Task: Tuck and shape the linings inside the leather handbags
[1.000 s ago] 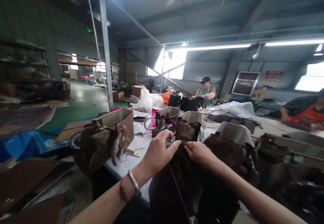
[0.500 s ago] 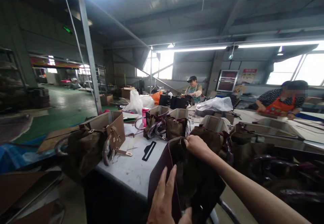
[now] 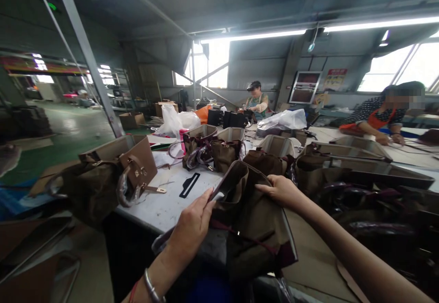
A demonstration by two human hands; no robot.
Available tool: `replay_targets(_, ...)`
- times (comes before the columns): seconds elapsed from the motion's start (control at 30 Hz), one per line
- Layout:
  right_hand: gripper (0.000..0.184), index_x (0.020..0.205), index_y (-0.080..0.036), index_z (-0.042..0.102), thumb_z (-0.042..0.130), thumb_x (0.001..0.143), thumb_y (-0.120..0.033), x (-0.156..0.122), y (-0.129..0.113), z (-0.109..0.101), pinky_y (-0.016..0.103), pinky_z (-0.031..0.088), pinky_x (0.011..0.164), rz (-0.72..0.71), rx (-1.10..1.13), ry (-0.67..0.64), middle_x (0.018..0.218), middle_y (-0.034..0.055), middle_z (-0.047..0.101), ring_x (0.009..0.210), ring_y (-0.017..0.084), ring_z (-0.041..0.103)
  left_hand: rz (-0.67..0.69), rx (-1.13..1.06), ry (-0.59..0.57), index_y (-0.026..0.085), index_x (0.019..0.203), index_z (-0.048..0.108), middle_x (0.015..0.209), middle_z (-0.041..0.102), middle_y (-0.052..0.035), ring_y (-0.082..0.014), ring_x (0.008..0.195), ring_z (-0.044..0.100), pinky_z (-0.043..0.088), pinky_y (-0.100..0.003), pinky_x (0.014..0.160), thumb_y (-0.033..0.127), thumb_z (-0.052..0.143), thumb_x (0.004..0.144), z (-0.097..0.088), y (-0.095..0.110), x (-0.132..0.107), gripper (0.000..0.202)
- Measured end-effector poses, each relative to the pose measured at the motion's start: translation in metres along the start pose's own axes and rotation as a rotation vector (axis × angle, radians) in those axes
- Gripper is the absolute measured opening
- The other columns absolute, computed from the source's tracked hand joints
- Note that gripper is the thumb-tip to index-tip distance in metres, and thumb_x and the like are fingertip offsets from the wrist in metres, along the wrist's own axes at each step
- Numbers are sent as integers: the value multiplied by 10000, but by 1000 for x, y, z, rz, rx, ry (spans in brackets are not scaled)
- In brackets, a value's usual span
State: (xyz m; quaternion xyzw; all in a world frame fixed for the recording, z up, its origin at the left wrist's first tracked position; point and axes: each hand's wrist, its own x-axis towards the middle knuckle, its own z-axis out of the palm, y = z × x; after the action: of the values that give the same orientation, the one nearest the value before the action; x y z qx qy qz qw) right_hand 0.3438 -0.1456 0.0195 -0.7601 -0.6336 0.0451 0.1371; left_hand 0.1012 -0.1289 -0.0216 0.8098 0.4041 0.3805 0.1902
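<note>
The left hand [image 3: 192,218] and right hand [image 3: 283,190] are gripping opposite sides of an open olive-brown fabric bag with maroon trim [image 3: 255,216], which is tilting between them at the near edge of the white tabletop [image 3: 161,214]. Leftward, tabletop is stretching toward a flat black slotted piece [image 3: 190,185]; ahead, upright olive-brown bags [image 3: 224,155] are crowding close.

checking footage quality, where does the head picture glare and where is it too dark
Head view: the far window and tube light glare white; the heaped bags at lower right sink into shadow; the held bag is dim, though its dark red trim shows; the pole leans, perhaps wide-angle distortion.
</note>
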Motion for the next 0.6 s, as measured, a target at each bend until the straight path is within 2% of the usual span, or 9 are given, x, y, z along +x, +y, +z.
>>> replay_targets(0.13,283,734,-156,586,386,831,-331,-3,8,4,198,378,569,29,24,21,740,58,645,723,173,597,89,0,-6,119,1130,480,1122,546,-87,-168,1053,493,391,-290,929,372,352,843,11,-15,2,404)
replay_targets(0.2,284,716,-154,581,373,834,-307,-3,7,5,212,377,576,44,22,27,733,72,642,714,183,597,148,7,-34,129,1147,465,1147,527,-86,-179,1070,477,379,-293,938,407,432,804,11,-23,1,443)
replay_targets(0.27,265,740,-145,583,379,828,-290,-2,3,5,236,382,596,60,16,32,753,92,642,730,207,597,150,3,-73,136,1179,434,1183,497,-85,-184,1093,455,356,-297,955,416,479,776,8,-27,0,493)
replay_targets(0.4,250,935,-134,571,380,820,-247,-1,-7,3,269,397,694,53,13,37,885,108,639,873,242,575,-9,-72,-180,152,1164,461,1158,523,-57,-169,1061,479,356,-277,936,379,426,814,-10,-26,6,419)
replay_targets(0.5,344,1115,-116,487,385,806,-230,-7,-15,-1,261,403,760,44,2,14,1034,116,596,965,231,543,-83,-160,-197,177,1069,546,1030,600,-19,-161,935,544,409,-243,833,375,397,828,-30,-24,15,345)
replay_targets(0.53,385,1159,-105,446,385,801,-234,-12,-17,-3,260,419,738,53,3,-16,1043,122,592,924,227,567,-102,-177,-185,175,1029,569,969,621,-13,-159,884,557,420,-235,788,377,388,831,-37,-24,18,336)
replay_targets(0.6,433,1208,-116,384,369,806,-275,-25,-23,-7,270,453,622,73,4,-116,939,116,634,731,216,625,-125,-194,-164,161,955,598,860,637,-8,-155,797,564,421,-224,712,383,383,830,-49,-25,21,334)
